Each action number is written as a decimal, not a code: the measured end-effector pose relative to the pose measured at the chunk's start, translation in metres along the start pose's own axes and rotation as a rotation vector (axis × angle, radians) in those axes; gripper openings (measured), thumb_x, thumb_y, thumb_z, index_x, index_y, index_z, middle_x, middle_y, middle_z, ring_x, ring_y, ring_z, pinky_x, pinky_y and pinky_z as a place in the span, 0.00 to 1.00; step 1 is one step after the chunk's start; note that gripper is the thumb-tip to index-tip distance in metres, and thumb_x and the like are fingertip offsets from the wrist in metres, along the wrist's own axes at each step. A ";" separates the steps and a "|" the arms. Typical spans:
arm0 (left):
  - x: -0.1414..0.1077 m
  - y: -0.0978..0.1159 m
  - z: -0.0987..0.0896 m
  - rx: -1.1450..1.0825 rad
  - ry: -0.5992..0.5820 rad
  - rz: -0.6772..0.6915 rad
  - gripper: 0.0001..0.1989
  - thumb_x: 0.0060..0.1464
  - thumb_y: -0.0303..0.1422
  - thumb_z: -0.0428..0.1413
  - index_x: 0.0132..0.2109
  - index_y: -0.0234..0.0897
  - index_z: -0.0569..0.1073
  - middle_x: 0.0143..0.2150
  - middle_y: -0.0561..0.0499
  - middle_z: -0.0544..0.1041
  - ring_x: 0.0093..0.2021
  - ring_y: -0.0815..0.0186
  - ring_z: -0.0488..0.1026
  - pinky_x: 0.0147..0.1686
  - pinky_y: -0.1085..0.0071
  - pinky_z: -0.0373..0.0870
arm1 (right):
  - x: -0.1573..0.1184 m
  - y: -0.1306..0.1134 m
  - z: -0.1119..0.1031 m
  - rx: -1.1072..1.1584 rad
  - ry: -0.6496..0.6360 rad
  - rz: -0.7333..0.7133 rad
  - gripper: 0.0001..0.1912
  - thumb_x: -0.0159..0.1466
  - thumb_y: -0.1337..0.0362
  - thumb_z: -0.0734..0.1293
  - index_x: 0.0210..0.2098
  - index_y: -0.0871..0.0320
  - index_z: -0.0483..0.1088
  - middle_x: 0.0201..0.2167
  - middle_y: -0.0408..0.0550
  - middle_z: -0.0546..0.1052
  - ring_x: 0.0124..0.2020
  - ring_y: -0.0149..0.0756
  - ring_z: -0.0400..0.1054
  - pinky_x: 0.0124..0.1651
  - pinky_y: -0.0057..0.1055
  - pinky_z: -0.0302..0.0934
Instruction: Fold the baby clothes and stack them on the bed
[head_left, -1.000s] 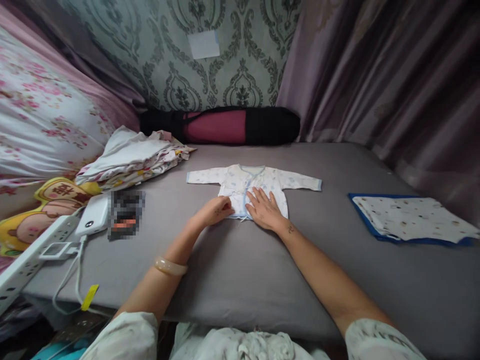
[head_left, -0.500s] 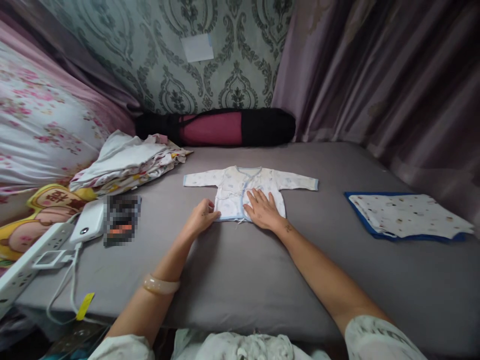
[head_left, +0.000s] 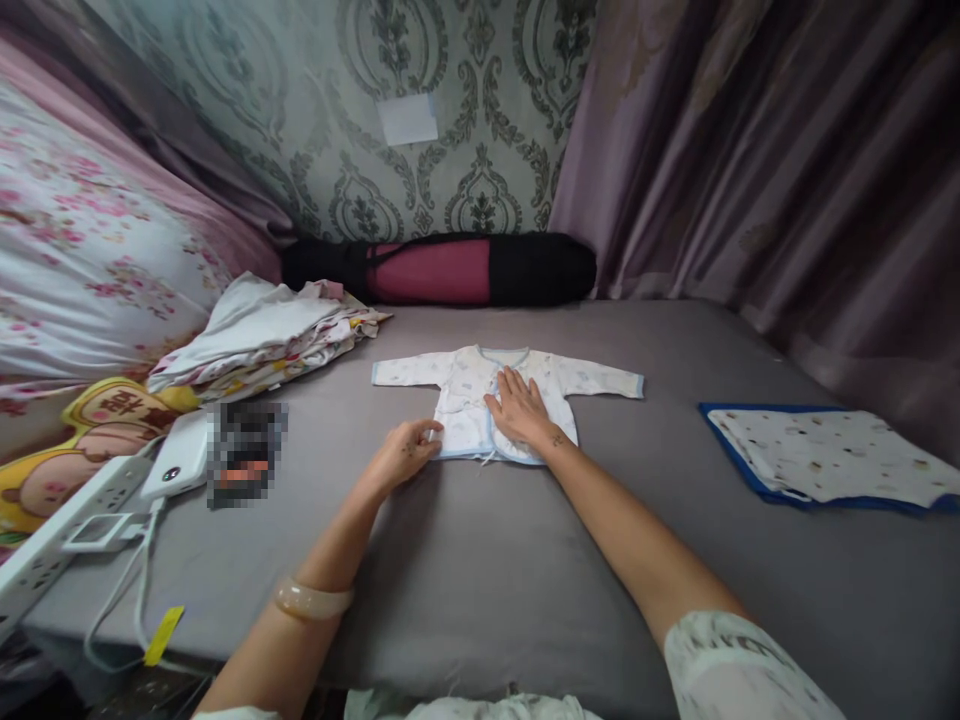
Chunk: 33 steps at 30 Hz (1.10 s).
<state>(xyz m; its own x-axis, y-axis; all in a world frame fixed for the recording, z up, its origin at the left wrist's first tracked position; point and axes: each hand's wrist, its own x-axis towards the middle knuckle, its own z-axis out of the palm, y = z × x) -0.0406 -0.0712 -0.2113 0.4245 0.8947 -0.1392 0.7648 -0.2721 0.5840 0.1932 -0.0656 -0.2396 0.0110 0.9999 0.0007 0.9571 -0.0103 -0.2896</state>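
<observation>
A small white baby shirt (head_left: 461, 420) with pale blue trim lies spread on the grey bed surface (head_left: 465, 560), its sleeves stretched out to both sides. My left hand (head_left: 407, 450) is at the shirt's lower left corner, thumb and fingers closed on the edge. Flat on the shirt's front, right of the middle, rests my right hand (head_left: 520, 408), fingers stretched out. White ties stick out below the hem.
Folded white printed cloth (head_left: 832, 455) on a blue piece lies at the right. Heaped clothes (head_left: 255, 335), a white power bank (head_left: 180, 455), a power strip (head_left: 67, 530) and a blurred dark object are left. A black and pink roll (head_left: 435, 270) lies along the wall.
My right hand has slid up the shirt, away from the hem. My left hand remains at the lower left corner. The whole view has shifted slightly, with things lower in the picture.
</observation>
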 end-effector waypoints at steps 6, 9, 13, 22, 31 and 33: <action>0.024 0.016 -0.001 0.184 0.059 0.044 0.14 0.57 0.38 0.50 0.38 0.35 0.77 0.33 0.47 0.74 0.34 0.61 0.72 0.35 0.69 0.65 | 0.003 0.005 -0.007 0.052 -0.065 -0.013 0.35 0.70 0.50 0.45 0.70 0.65 0.44 0.71 0.54 0.41 0.71 0.41 0.33 0.69 0.45 0.27; 0.046 0.032 0.017 0.164 0.183 0.255 0.12 0.58 0.35 0.50 0.43 0.36 0.75 0.42 0.43 0.74 0.42 0.60 0.73 0.42 0.65 0.69 | 0.009 0.015 -0.019 0.068 -0.029 0.041 0.34 0.71 0.51 0.43 0.70 0.64 0.44 0.71 0.54 0.42 0.71 0.41 0.32 0.69 0.46 0.28; 0.072 0.060 0.043 0.174 0.178 0.547 0.17 0.57 0.25 0.48 0.53 0.35 0.68 0.52 0.40 0.71 0.55 0.58 0.68 0.55 0.60 0.66 | 0.014 0.032 -0.024 -0.034 0.083 0.189 0.34 0.71 0.54 0.45 0.69 0.70 0.44 0.71 0.57 0.43 0.71 0.44 0.32 0.69 0.47 0.26; 0.081 0.104 0.049 0.464 -0.065 0.316 0.14 0.57 0.27 0.47 0.50 0.35 0.69 0.53 0.38 0.72 0.55 0.50 0.67 0.53 0.50 0.64 | 0.015 0.048 -0.019 -0.021 -0.016 0.202 0.32 0.71 0.54 0.48 0.68 0.66 0.49 0.70 0.55 0.47 0.71 0.44 0.36 0.68 0.45 0.33; 0.120 0.106 0.053 0.223 0.001 0.435 0.16 0.56 0.28 0.49 0.52 0.39 0.68 0.51 0.42 0.73 0.55 0.54 0.67 0.55 0.56 0.63 | 0.012 0.140 -0.069 0.160 0.411 0.621 0.24 0.67 0.65 0.53 0.60 0.66 0.64 0.55 0.60 0.71 0.57 0.45 0.65 0.57 0.39 0.55; 0.133 0.108 0.060 0.182 -0.004 0.496 0.18 0.55 0.27 0.49 0.53 0.39 0.67 0.52 0.43 0.72 0.55 0.56 0.68 0.56 0.59 0.64 | 0.002 0.155 -0.069 0.136 0.434 0.764 0.23 0.66 0.66 0.55 0.57 0.65 0.67 0.54 0.62 0.71 0.56 0.50 0.63 0.56 0.45 0.56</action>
<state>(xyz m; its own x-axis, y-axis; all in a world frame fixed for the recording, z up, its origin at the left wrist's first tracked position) 0.1276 -0.0033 -0.2148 0.7587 0.6412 0.1152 0.5429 -0.7201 0.4321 0.3616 -0.0655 -0.2185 0.7676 0.6304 0.1154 0.6011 -0.6458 -0.4709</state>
